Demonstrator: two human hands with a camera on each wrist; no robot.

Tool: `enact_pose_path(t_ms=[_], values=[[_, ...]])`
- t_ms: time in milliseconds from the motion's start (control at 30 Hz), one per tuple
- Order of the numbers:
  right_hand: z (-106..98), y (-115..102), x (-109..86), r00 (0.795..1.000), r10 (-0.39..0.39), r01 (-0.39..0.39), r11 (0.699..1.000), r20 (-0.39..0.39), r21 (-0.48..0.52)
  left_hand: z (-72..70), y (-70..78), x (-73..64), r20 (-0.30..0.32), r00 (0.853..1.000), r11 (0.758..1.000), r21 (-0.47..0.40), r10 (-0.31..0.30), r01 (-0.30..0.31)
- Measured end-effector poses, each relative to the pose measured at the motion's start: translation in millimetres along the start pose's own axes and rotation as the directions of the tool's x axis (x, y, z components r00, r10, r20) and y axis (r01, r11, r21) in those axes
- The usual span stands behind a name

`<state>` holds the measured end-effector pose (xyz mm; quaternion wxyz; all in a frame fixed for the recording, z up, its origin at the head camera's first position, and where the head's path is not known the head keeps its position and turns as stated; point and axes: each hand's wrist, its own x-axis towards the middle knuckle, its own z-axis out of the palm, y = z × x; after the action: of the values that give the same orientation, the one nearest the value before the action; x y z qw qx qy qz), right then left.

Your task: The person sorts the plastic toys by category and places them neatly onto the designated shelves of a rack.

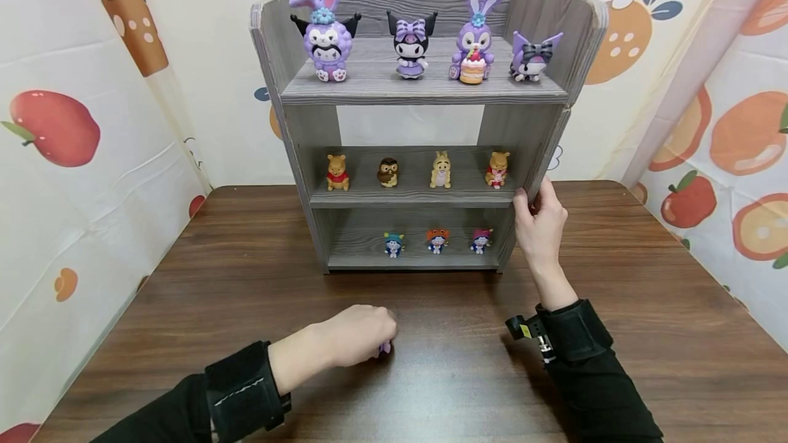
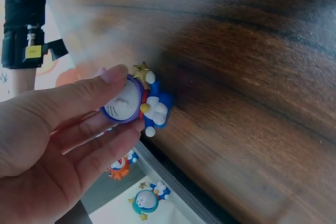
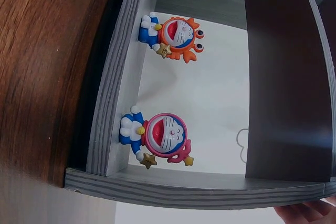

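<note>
My left hand (image 1: 356,335) is low over the tabletop in front of the shelf. Its thumb and fingers pinch a small Doraemon figurine (image 2: 124,107) by its purple-hooded head, which the left wrist view shows clearly; the head view hides most of it. With my right hand (image 1: 543,230) I grip the right side panel of the grey wooden display shelf (image 1: 412,202) at the middle board's height. On the bottom board stand three similar figurines, with a teal hood (image 1: 394,245), an orange crab hood (image 1: 438,241) and a pink hood (image 1: 481,240).
Several purple and black figurines, among them a rabbit with a cake (image 1: 473,53), line the top board. The middle board carries a bear in red (image 1: 337,173), an owl (image 1: 388,173) and others. A brown wooden table (image 1: 246,265) bears the shelf, with fruit-print cloth (image 1: 708,156) around it.
</note>
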<state>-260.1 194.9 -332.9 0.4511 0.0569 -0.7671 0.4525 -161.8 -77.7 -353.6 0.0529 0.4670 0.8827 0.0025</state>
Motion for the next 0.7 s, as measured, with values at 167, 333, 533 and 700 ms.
enact_pose_path(t_ms=[167, 333, 533, 700], values=[[0.0, 0.1, -0.6, 1.000, 0.001, -0.001, 1.000, 0.006, 0.008, 1.2, -4.9, 2.5, -0.079, 0.997, 0.995, -0.097, -0.021, 0.013], [-1.1, -3.1, -0.8, 1.000, 0.009, -0.009, 1.000, 0.016, 0.020, 5.6, -12.3, 4.0, -0.210, 0.973, 0.962, -0.272, -0.092, 0.032], [-5.1, -27.8, -1.9, 1.000, 0.014, -0.014, 0.999, 0.013, 0.031, 9.6, -21.1, 3.7, -0.329, 0.916, 0.888, -0.455, -0.230, 0.060], [-6.8, -37.3, -3.0, 1.000, 0.023, -0.023, 1.000, 0.013, 0.019, 14.0, -28.4, 2.9, -0.394, 0.871, 0.872, -0.483, -0.295, 0.077]])
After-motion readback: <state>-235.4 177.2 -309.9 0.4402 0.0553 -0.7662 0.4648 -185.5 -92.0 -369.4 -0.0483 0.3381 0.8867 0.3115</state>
